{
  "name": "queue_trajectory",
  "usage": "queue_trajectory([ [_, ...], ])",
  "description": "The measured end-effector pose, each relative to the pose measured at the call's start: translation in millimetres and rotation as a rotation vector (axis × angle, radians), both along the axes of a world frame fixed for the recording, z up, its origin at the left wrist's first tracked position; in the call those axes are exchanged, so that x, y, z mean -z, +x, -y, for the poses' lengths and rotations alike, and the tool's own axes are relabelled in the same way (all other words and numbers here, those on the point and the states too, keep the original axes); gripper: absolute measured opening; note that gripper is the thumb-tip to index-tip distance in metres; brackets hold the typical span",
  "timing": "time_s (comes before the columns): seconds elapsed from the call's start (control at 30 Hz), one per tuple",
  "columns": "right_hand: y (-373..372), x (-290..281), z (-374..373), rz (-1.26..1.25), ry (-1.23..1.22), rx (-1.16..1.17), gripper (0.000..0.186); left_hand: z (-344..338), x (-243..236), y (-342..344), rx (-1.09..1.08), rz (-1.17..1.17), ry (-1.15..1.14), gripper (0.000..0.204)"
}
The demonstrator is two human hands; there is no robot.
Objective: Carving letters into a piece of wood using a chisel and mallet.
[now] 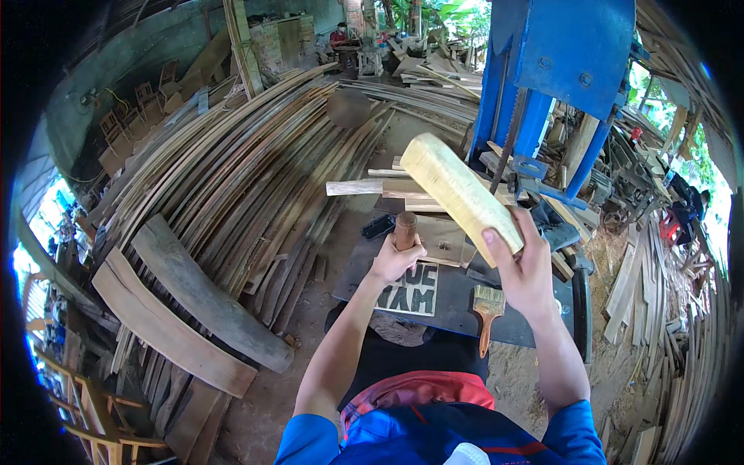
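My left hand (397, 257) is wrapped around a round wooden handle (405, 229) standing upright, like that of a chisel; its lower end is hidden. My right hand (525, 267) grips one end of a thick, pale wooden block (459, 194), raised and slanting up to the left, its far end above the handle. Below my left hand lies a light wooden board (418, 297) with dark carved letters. A flat paintbrush (487, 310) with a wooden handle rests on the dark metal table (457, 310), below my right hand.
A blue band saw (573, 46) rises at the table's far right, its blade (511, 132) upright. Wood pieces (356, 187) and a small black object (378, 226) lie beyond my hands. Long planks (256, 147) fill the left floor; more stand right. A person (339, 36) is far back.
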State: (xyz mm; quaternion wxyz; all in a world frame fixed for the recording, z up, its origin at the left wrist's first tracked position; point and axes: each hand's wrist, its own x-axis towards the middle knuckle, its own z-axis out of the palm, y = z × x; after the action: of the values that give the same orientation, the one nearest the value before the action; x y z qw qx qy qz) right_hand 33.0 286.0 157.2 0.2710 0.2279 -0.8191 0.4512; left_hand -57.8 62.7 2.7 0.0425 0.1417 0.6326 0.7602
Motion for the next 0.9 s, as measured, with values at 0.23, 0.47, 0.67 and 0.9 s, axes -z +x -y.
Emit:
queue_trajectory([
  [0.23,3.5,13.0,0.6,0.027,0.235,-0.004,0.045,-4.3,1.7,6.9,-0.033,-0.006,0.008,0.015],
  [0.47,-10.5,-0.1,-1.7,-0.279,0.015,0.007,0.042,-6.2,0.1,5.1,-0.064,0.053,0.056,0.01],
  [0.67,-20.2,17.2,7.0,-0.055,0.258,0.024,0.044,0.8,1.0,-5.3,-0.098,0.025,0.028,0.011],
  [0.9,-16.7,-0.7,-3.1,-0.125,0.038,0.026,0.049,-2.0,-5.2,-2.4,-0.032,0.062,0.013,0.015],
])
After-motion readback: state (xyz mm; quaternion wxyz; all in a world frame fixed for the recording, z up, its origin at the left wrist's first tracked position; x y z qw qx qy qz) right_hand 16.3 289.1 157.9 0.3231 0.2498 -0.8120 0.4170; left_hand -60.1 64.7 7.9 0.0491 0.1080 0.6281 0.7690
